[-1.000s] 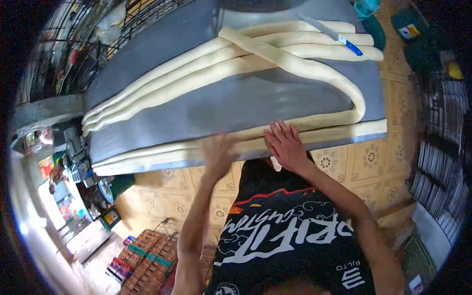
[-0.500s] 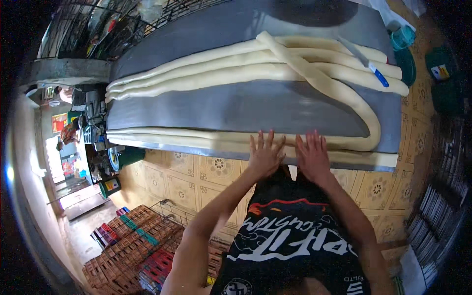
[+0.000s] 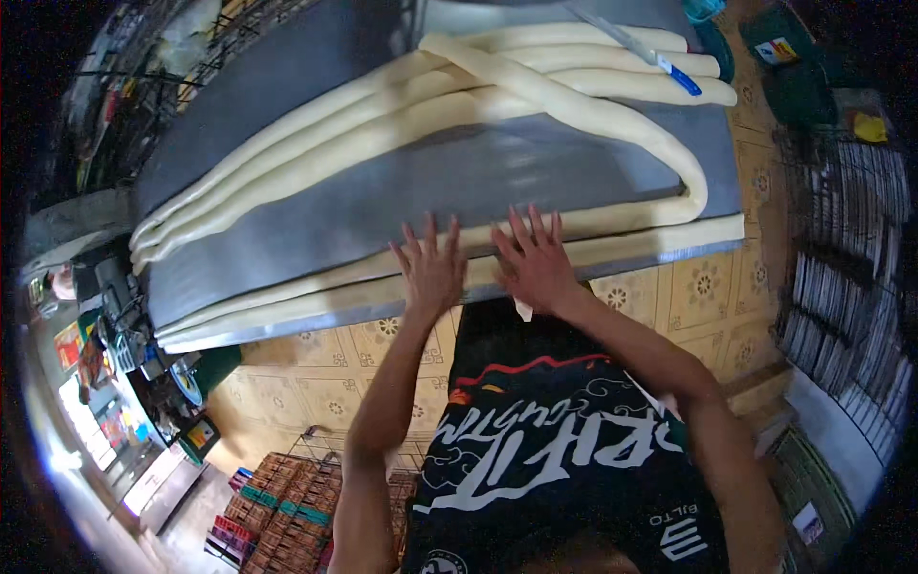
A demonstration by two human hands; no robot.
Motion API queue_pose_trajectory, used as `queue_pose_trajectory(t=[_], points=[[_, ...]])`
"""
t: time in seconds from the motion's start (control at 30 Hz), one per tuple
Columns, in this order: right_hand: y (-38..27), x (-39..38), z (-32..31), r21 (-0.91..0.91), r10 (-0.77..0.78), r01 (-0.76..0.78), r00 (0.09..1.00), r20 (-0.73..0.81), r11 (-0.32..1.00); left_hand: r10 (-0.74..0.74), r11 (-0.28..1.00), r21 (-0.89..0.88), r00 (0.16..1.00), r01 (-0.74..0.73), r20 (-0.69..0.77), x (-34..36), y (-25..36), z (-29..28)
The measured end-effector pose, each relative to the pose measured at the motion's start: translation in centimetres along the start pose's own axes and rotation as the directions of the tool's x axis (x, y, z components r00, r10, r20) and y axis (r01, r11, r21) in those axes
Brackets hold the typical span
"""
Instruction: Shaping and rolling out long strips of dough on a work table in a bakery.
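Note:
Long pale dough ropes lie on a grey-topped table point(image 3: 382, 187). Along its near edge run two of them side by side, and both my hands rest on this pair. My left hand point(image 3: 433, 273) lies flat with its fingers spread. Just to its right, my right hand point(image 3: 537, 263) is also spread flat over the dough. The inner near dough rope point(image 3: 622, 215) bends back at the right end and crosses over several far dough ropes point(image 3: 316, 148). A knife point(image 3: 681, 78) with a blue handle lies across those far ropes at the right.
Metal racks of trays point(image 3: 846, 306) stand at the right, and dark green bins point(image 3: 784, 57) at the far right. Stacked brown crates point(image 3: 287, 507) are on the tiled floor point(image 3: 325, 392) at the lower left. Wire racks point(image 3: 115, 96) fill the far left.
Both hands have slid left along the near dough ropes, fingers still spread. The view has turned, so the table appears more tilted. The knife and far ropes keep their places on the table.

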State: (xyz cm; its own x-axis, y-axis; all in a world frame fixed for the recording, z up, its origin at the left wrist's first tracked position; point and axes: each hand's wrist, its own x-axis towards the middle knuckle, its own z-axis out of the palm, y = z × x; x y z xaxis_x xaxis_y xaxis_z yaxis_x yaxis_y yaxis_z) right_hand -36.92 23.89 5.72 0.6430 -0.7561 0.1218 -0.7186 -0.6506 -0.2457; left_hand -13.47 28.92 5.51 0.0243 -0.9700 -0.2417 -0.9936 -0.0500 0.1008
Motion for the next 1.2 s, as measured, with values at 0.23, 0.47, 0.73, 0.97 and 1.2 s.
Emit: queue_pose_trajectory(t=[0.23, 0.47, 0.73, 0.97, 1.2], points=[[1.0, 2.1, 1.6, -0.117, 0.082, -0.068, 0.99, 0.117, 0.991, 0.103, 0.994, -0.046, 0.994, -0.102, 0.021, 0.2, -1.6, 0.0], [0.1, 3.2, 0.2, -0.089, 0.07, -0.069, 0.997, 0.016, 0.994, -0.048, 0.999, 0.024, 0.996, 0.046, 0.074, 0.9, -0.3, -1.7], [8.1, -3.8, -3.5, 0.237, -0.028, 0.026, 1.0, 0.004, 0.971, -0.026, 0.966, -0.258, 0.999, 0.018, -0.025, -6.3, -11.5, 1.0], [22.5, -6.8, -8.2, 0.123, 0.104, -0.111, 0.992, 0.068, 0.986, 0.124, 0.891, -0.401, 0.964, -0.213, -0.237, 1.8, 12.2, -0.8], [31.0, -5.7, -17.8, 0.309, 0.103, -0.42, 0.717, 0.69, 0.853, 0.096, 0.862, -0.49, 0.99, -0.133, -0.1, 3.4, 18.2, 0.0]])
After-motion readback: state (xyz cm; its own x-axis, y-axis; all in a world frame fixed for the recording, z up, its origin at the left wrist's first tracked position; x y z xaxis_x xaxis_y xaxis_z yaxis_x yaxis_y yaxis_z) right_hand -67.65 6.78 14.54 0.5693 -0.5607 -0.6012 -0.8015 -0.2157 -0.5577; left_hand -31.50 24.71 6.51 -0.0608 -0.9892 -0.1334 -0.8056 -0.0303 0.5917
